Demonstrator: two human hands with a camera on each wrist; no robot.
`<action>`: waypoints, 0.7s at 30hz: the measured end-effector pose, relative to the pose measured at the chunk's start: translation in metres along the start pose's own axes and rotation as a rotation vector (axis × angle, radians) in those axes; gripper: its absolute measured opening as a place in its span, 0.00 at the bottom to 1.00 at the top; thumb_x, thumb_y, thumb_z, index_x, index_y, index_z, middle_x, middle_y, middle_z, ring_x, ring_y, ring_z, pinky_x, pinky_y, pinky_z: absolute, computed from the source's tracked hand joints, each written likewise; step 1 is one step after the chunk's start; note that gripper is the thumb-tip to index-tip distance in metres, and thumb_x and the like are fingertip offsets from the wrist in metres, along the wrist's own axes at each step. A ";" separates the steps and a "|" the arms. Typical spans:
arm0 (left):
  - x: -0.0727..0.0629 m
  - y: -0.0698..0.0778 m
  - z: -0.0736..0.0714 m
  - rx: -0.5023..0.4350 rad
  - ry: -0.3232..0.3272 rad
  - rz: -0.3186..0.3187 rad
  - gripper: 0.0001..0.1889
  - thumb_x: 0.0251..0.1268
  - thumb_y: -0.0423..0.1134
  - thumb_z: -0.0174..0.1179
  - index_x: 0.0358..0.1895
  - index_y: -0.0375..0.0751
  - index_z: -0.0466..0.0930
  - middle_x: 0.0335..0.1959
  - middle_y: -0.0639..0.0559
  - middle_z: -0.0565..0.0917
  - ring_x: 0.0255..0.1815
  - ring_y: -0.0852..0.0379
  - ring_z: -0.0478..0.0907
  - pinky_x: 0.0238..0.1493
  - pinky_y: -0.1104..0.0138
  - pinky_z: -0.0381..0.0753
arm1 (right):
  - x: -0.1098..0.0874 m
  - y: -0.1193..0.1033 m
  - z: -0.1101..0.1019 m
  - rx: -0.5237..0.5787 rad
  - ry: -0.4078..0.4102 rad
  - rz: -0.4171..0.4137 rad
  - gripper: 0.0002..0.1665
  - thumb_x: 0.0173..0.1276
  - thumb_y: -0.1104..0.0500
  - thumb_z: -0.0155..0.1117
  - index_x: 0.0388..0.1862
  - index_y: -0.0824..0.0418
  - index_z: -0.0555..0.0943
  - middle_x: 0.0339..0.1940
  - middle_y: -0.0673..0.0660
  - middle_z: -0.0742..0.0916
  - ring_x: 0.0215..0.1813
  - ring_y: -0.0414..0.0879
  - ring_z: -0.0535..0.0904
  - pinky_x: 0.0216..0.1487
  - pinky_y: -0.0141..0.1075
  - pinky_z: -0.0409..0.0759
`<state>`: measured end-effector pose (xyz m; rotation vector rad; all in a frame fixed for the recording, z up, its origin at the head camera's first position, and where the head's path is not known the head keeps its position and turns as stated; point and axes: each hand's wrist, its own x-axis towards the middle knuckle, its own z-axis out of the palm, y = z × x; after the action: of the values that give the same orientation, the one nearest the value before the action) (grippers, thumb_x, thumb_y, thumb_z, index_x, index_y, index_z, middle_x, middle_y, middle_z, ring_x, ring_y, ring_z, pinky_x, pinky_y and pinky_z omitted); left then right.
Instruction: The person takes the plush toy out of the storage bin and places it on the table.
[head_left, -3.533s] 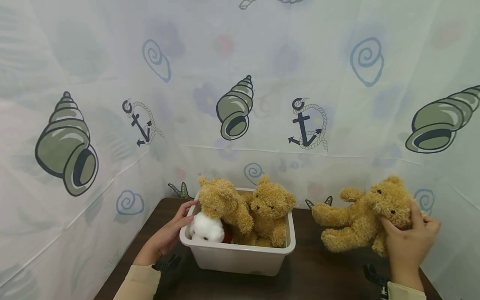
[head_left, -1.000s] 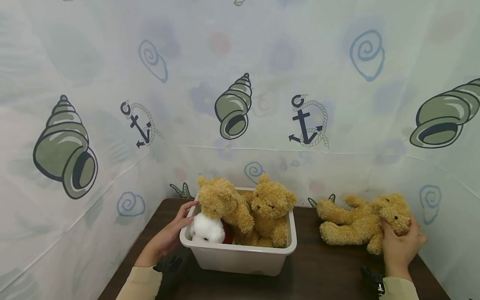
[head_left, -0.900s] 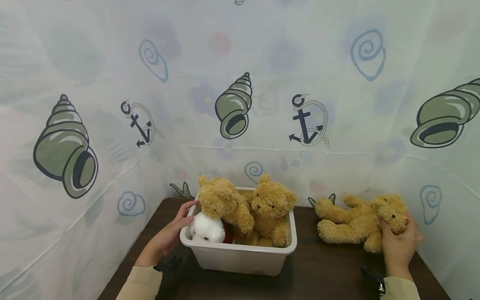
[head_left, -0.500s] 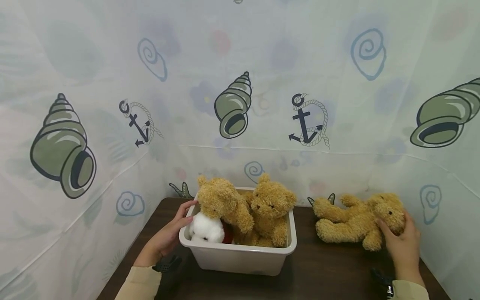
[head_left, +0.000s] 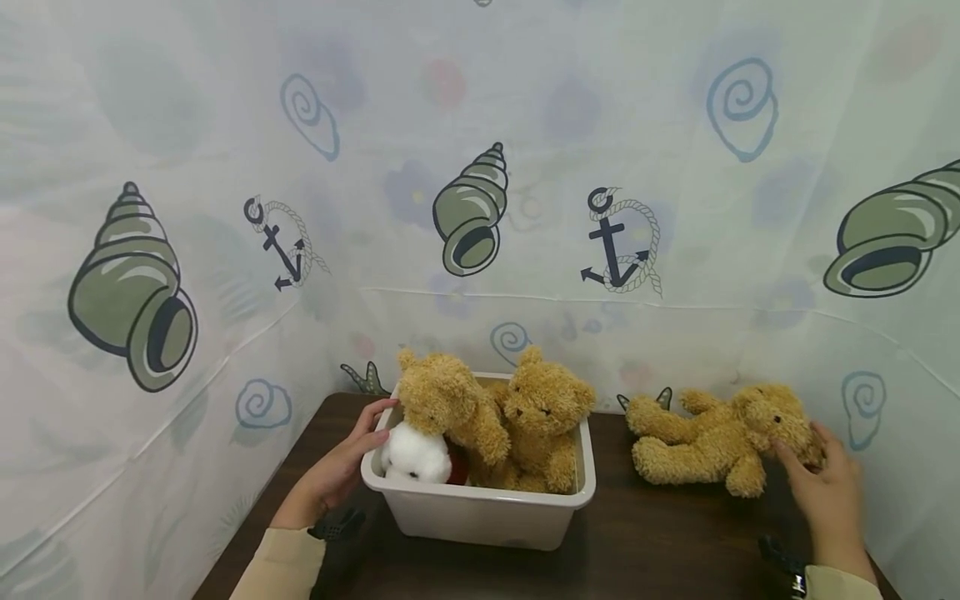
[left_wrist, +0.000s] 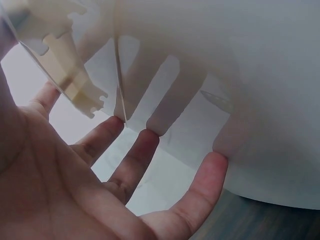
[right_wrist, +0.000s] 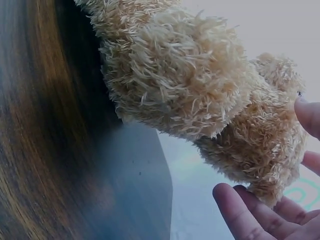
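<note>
Loosening from the golden-brown furry teddy bear, your right hand has fingers spread wide, leaving it apparently set down near the dark wooden tabletop's back right corner, while your left hand, fingers straight, touches the off-white rectangular plastic bin.

Pale cloth walls – shells, anchors, dark wooden table

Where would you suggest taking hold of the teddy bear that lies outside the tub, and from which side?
I'd likely grip the teddy bear round its torso, coming from above and the near side: it lies stretched out, legs toward the tub and head by the right hand, with the patterned cloth close behind, so the near side looks easier.
</note>
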<state>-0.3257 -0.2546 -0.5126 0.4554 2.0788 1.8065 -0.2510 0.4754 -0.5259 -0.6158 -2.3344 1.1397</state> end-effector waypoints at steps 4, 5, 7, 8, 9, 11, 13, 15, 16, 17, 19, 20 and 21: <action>0.000 0.001 0.000 -0.002 -0.003 0.007 0.30 0.90 0.54 0.42 0.85 0.68 0.43 0.88 0.44 0.42 0.86 0.30 0.51 0.74 0.40 0.72 | -0.002 -0.002 0.000 -0.011 -0.007 0.040 0.50 0.83 0.41 0.62 0.91 0.59 0.53 0.84 0.81 0.60 0.81 0.79 0.55 0.69 0.74 0.64; 0.000 0.001 0.001 0.001 -0.002 0.007 0.30 0.90 0.55 0.42 0.85 0.68 0.43 0.88 0.44 0.42 0.86 0.30 0.51 0.74 0.40 0.72 | -0.002 -0.003 0.000 -0.017 -0.006 0.048 0.49 0.83 0.41 0.62 0.91 0.59 0.54 0.83 0.81 0.61 0.79 0.79 0.56 0.67 0.73 0.66; 0.000 0.001 0.001 0.003 0.001 0.005 0.30 0.89 0.55 0.43 0.85 0.68 0.43 0.88 0.44 0.42 0.86 0.30 0.51 0.74 0.39 0.72 | -0.002 -0.003 0.000 -0.035 0.001 0.057 0.48 0.83 0.41 0.62 0.91 0.58 0.55 0.82 0.81 0.62 0.76 0.78 0.59 0.60 0.69 0.72; 0.000 0.001 0.001 0.001 0.002 0.005 0.30 0.89 0.55 0.43 0.85 0.68 0.43 0.88 0.44 0.42 0.86 0.30 0.51 0.74 0.39 0.72 | -0.002 -0.003 0.000 -0.041 0.006 0.057 0.48 0.83 0.42 0.62 0.91 0.58 0.56 0.81 0.81 0.62 0.73 0.78 0.64 0.57 0.64 0.77; 0.000 0.001 0.000 0.001 0.003 0.004 0.30 0.89 0.55 0.43 0.85 0.68 0.43 0.88 0.44 0.42 0.86 0.30 0.51 0.74 0.39 0.72 | -0.003 -0.004 0.000 -0.053 0.008 0.057 0.48 0.83 0.42 0.62 0.90 0.58 0.57 0.80 0.81 0.62 0.68 0.77 0.68 0.51 0.57 0.81; 0.000 0.000 0.000 -0.002 0.005 0.002 0.30 0.89 0.55 0.43 0.85 0.69 0.43 0.88 0.44 0.43 0.86 0.30 0.51 0.74 0.39 0.72 | -0.003 -0.005 0.000 -0.063 0.011 0.053 0.47 0.82 0.41 0.63 0.90 0.58 0.58 0.78 0.81 0.62 0.57 0.71 0.77 0.37 0.42 0.82; 0.001 0.000 0.000 -0.005 0.004 0.002 0.30 0.90 0.54 0.43 0.85 0.69 0.44 0.88 0.45 0.42 0.86 0.30 0.51 0.74 0.40 0.72 | -0.004 -0.006 -0.001 -0.059 0.013 0.046 0.47 0.82 0.41 0.63 0.90 0.58 0.58 0.78 0.81 0.62 0.42 0.58 0.83 0.28 0.31 0.77; 0.001 0.000 0.000 -0.007 0.004 0.001 0.30 0.90 0.54 0.43 0.85 0.69 0.44 0.88 0.45 0.42 0.86 0.30 0.51 0.74 0.39 0.72 | -0.005 -0.007 -0.001 -0.040 0.013 0.049 0.47 0.82 0.41 0.62 0.90 0.57 0.58 0.78 0.81 0.61 0.32 0.44 0.82 0.25 0.28 0.75; 0.001 0.000 0.000 -0.006 0.004 0.001 0.30 0.90 0.54 0.43 0.85 0.69 0.44 0.88 0.45 0.42 0.86 0.30 0.51 0.74 0.39 0.72 | -0.005 -0.008 -0.002 -0.025 0.014 0.052 0.48 0.82 0.41 0.63 0.90 0.57 0.57 0.79 0.81 0.60 0.28 0.40 0.81 0.24 0.28 0.75; 0.002 0.000 0.000 -0.005 0.005 0.001 0.30 0.90 0.54 0.43 0.85 0.69 0.44 0.88 0.45 0.42 0.86 0.30 0.51 0.74 0.39 0.72 | -0.006 -0.008 -0.002 -0.012 0.016 0.054 0.48 0.82 0.42 0.63 0.91 0.57 0.57 0.79 0.80 0.59 0.24 0.37 0.80 0.24 0.28 0.76; 0.001 0.000 0.000 -0.004 0.007 0.001 0.30 0.90 0.54 0.43 0.85 0.69 0.44 0.88 0.45 0.42 0.86 0.30 0.51 0.74 0.39 0.71 | -0.006 -0.009 -0.002 0.003 0.023 0.055 0.48 0.82 0.42 0.63 0.91 0.56 0.56 0.79 0.80 0.58 0.21 0.36 0.80 0.24 0.28 0.77; 0.001 0.000 0.000 -0.005 0.008 0.001 0.30 0.89 0.54 0.43 0.85 0.69 0.44 0.88 0.45 0.42 0.86 0.30 0.51 0.74 0.39 0.71 | -0.007 -0.009 -0.002 0.005 0.029 0.053 0.49 0.82 0.42 0.64 0.91 0.56 0.56 0.78 0.80 0.58 0.20 0.36 0.80 0.24 0.28 0.76; 0.001 0.000 0.000 -0.003 0.011 -0.001 0.30 0.89 0.55 0.43 0.84 0.69 0.44 0.89 0.45 0.42 0.87 0.30 0.51 0.74 0.38 0.71 | -0.007 -0.009 -0.002 0.006 0.034 0.050 0.49 0.81 0.42 0.64 0.91 0.57 0.57 0.78 0.80 0.58 0.20 0.36 0.80 0.24 0.28 0.76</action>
<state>-0.3265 -0.2542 -0.5129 0.4443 2.0828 1.8159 -0.2464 0.4673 -0.5189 -0.6895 -2.2980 1.1486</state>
